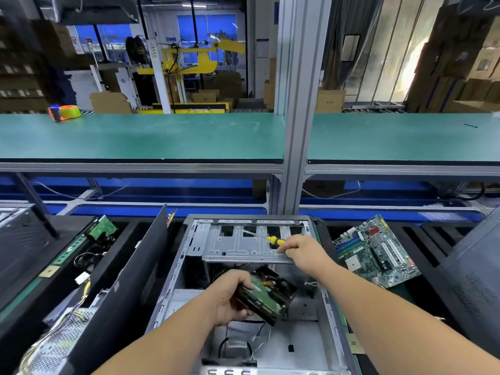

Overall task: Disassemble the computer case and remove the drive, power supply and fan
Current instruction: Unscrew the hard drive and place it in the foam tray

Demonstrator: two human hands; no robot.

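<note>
Left hand grips the drive; right hand pinches a screwdriver.

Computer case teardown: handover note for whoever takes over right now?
Left hand: grips the hard drive, lifted out above the open computer case.
Right hand: holds the yellow-handled screwdriver over the drive cage.
Done: side panel off, drive out. A motherboard lies to the right of the case; a power supply lies in the tray to the left, source unknown.
Left: set the drive down; check for a remaining power supply and fan, not visible from here.
</note>
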